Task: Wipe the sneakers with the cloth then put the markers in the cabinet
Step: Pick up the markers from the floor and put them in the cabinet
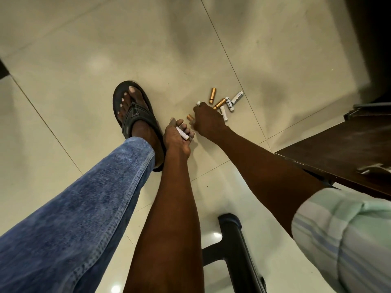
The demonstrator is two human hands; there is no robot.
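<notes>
Several short markers, some gold (212, 95) and some white with black print (237, 97), lie scattered on the pale tiled floor. My left hand (178, 135) hangs low near my foot and holds a white marker (182, 133) in its curled fingers. My right hand (206, 120) reaches down onto the pile, its fingers curled around a white marker whose tip (198, 103) pokes out above the knuckles. A gold marker (190, 117) lies just left of that hand. No sneakers or cloth are in view.
My sandalled foot (133, 108) and blue-jeaned leg stand left of the markers. A dark wooden cabinet door (338, 149) with metal handles juts in at the right. A black chair base (234, 240) sits near the bottom.
</notes>
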